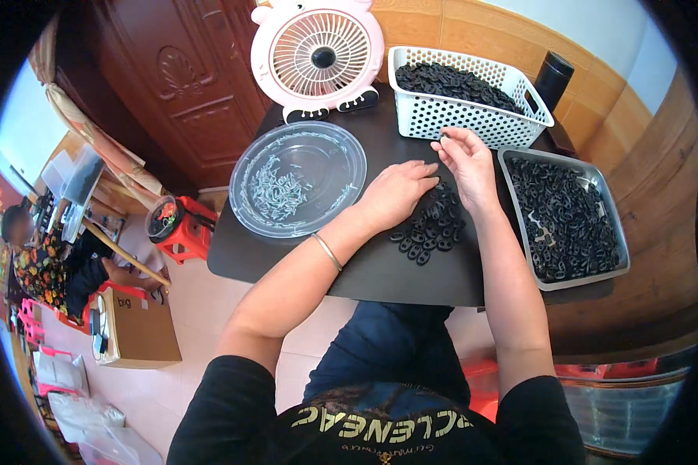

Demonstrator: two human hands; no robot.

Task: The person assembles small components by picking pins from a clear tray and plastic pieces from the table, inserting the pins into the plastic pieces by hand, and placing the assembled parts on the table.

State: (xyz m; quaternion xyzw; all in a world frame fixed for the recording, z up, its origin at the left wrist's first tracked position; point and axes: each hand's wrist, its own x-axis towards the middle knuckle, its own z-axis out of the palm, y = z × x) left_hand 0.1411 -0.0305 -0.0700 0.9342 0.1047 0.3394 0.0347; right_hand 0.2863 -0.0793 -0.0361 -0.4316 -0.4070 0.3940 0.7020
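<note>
My right hand (473, 167) is raised over the table, thumb and fingertips pinching a small black piece (444, 137). My left hand (395, 194) is low over the tabletop, fingers stretched toward the right, with nothing visible in them. Just right of its fingertips lies a loose pile of small black oval pieces with holes (430, 229). A round clear plastic lid or shallow tray (335, 167) to the left contains many small silvery pins or screws (275, 194). On the right, a metal tray (557, 284) is full of similar black pieces (574, 232), with a pale metal-looking item among them.
A white perforated basket (465, 120) heaped with black parts stands at the back, beside a dark cylinder (553, 77). A pink fan (322, 58) is at the back left. Beyond the dark table's (349, 271) left edge are a red stool (184, 229), a cardboard box (143, 329) and a seated person (50, 256).
</note>
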